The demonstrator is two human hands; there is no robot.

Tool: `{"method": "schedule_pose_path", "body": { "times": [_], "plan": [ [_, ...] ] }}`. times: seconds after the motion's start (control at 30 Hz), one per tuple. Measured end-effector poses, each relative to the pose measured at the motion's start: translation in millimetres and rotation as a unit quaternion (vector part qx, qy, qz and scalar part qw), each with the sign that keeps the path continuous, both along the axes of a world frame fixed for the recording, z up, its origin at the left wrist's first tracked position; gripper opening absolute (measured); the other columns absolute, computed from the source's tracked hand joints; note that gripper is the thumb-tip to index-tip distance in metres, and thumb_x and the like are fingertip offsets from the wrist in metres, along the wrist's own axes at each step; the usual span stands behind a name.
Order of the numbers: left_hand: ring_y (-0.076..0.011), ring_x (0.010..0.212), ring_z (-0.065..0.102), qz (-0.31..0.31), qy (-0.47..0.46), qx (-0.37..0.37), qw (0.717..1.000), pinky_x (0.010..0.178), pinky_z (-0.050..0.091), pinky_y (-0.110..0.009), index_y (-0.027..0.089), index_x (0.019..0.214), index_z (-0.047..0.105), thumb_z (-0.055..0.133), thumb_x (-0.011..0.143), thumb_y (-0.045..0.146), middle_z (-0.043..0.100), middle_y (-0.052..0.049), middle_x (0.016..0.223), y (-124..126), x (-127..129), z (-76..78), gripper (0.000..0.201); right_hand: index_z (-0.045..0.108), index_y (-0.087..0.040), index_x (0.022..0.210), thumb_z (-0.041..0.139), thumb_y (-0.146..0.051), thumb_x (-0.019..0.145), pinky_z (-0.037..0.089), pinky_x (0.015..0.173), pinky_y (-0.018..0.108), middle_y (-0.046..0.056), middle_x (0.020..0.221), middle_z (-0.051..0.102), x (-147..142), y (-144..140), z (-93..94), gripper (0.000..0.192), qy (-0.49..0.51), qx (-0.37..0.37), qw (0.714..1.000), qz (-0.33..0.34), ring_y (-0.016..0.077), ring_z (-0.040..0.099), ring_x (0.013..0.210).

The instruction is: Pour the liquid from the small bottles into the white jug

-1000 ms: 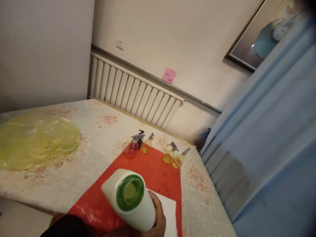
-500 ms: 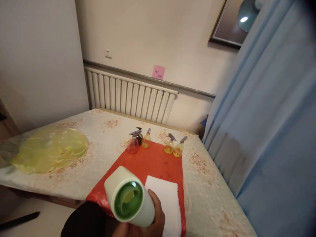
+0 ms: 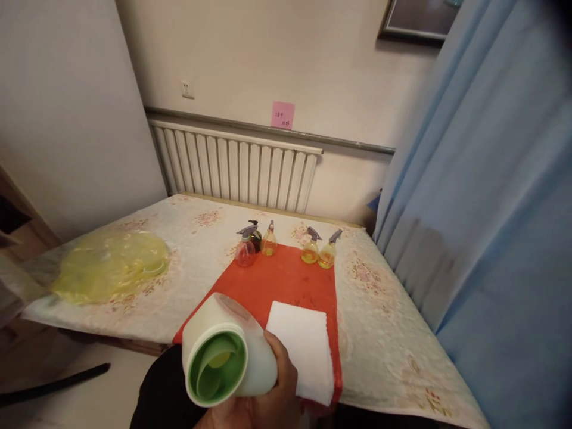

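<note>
Your right hand [image 3: 268, 399] is wrapped around a white jug [image 3: 226, 351], held near the bottom edge of view with its green open mouth facing you, just short of the bench's [image 3: 384, 351] near edge. Your left hand is out of view. Just right of the jug a white cloth [image 3: 301, 345] lies on a red mat [image 3: 281, 280]. Four spray bottles [image 3: 286, 247] stand along the mat's far edge; a yellow bag [image 3: 107, 268] lies at left.

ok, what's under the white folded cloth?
The white folded cloth lies on a red mat over the floral tablecloth. Anything beneath the cloth itself is covered.
</note>
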State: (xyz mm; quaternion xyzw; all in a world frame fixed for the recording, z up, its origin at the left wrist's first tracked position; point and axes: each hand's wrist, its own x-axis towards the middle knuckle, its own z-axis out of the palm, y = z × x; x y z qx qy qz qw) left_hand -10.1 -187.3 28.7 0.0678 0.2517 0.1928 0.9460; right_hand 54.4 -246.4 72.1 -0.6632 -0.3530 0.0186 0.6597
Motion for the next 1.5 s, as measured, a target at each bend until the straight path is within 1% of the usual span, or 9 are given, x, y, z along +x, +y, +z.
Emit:
{"method": "schedule_pose_path", "body": {
  "times": [0.13,0.27,0.43,0.7,0.97,1.1,1.23,1.33,1.5],
  "plan": [
    [-0.0369,0.111,0.065,-0.004,-0.036,-0.023,0.999,0.088,0.055,-0.042,0.015,0.112,0.068,0.084,0.063,0.030,0.077,-0.013,0.099,-2,2,-9.3,0.054,0.070,-0.018,0.109,0.067,-0.025,0.071,0.061,0.077,0.035,0.009,0.098,0.077,7,-1,4.3,0.039,-0.021,0.027,0.999,0.025,0.0294,0.073,0.088],
    [-0.0363,0.108,0.066,-0.014,-0.027,-0.017,0.999,0.088,0.055,-0.041,0.015,0.121,0.064,0.085,0.061,0.024,0.077,-0.012,0.101,-5,4,-4.8,0.065,0.072,-0.019,0.106,0.065,-0.022,0.073,0.061,0.078,0.034,0.009,0.098,0.077,11,-2,3.2,0.034,-0.028,0.008,0.999,0.018,0.0283,0.074,0.089],
    [-0.0353,0.106,0.067,-0.016,0.001,-0.003,1.000,0.087,0.055,-0.039,0.015,0.125,0.062,0.082,0.066,0.028,0.077,-0.012,0.102,-6,6,1.8,0.064,0.071,-0.017,0.107,0.064,-0.022,0.071,0.061,0.079,0.034,0.010,0.098,0.077,12,-1,-4.7,0.037,-0.042,0.014,0.999,0.006,0.0274,0.074,0.089],
    [-0.0322,0.100,0.070,-0.045,-0.041,0.030,0.998,0.086,0.054,-0.038,0.016,0.128,0.059,0.078,0.071,0.029,0.077,-0.011,0.099,-7,10,-9.3,0.061,0.072,-0.020,0.104,0.068,-0.024,0.067,0.060,0.076,0.032,0.009,0.097,0.077,15,3,1.1,0.037,0.005,0.015,1.000,0.021,0.0293,0.073,0.090],
    [-0.0323,0.088,0.071,-0.119,-0.051,0.038,0.991,0.078,0.050,-0.037,0.009,0.105,0.070,0.068,0.077,0.036,0.076,-0.014,0.086,-6,22,20.0,0.039,0.068,-0.017,0.112,0.061,-0.011,0.062,0.055,0.080,0.026,0.006,0.103,0.075,32,34,43.6,0.051,0.073,-0.009,0.993,0.093,0.0246,0.070,0.094],
    [-0.0268,0.077,0.069,-0.121,-0.073,0.056,0.988,0.072,0.047,-0.034,0.016,0.097,0.072,0.067,0.079,0.039,0.075,-0.010,0.082,-6,25,30.7,0.030,0.068,-0.017,0.109,0.065,-0.015,0.063,0.054,0.074,0.025,0.004,0.097,0.076,49,56,75.2,0.046,0.075,-0.033,0.991,0.111,0.0231,0.070,0.087],
    [-0.0172,0.062,0.061,-0.114,-0.086,0.088,0.986,0.063,0.045,-0.030,0.014,0.098,0.073,0.062,0.085,0.035,0.075,-0.009,0.086,5,19,35.7,0.027,0.068,-0.018,0.107,0.064,-0.015,0.064,0.052,0.077,0.026,0.004,0.100,0.074,63,75,95.3,0.043,0.037,-0.064,0.992,0.107,0.0232,0.068,0.091],
    [-0.0101,0.054,0.054,-0.081,-0.055,0.114,0.989,0.059,0.041,-0.025,0.010,0.105,0.070,0.059,0.089,0.033,0.075,-0.010,0.087,21,5,28.3,0.030,0.068,-0.019,0.110,0.062,-0.015,0.065,0.050,0.081,0.028,0.003,0.100,0.074,71,89,99.8,0.045,-0.002,-0.066,0.993,0.099,0.0230,0.067,0.091],
    [-0.0103,0.063,0.061,-0.025,-0.021,0.114,0.993,0.065,0.044,-0.023,0.012,0.107,0.069,0.061,0.090,0.034,0.076,-0.008,0.089,48,-20,-7.4,0.029,0.067,-0.018,0.112,0.060,-0.016,0.065,0.048,0.085,0.030,0.005,0.106,0.073,82,116,84.7,0.047,-0.032,-0.044,0.995,0.088,0.0231,0.065,0.094]
  ]
}}
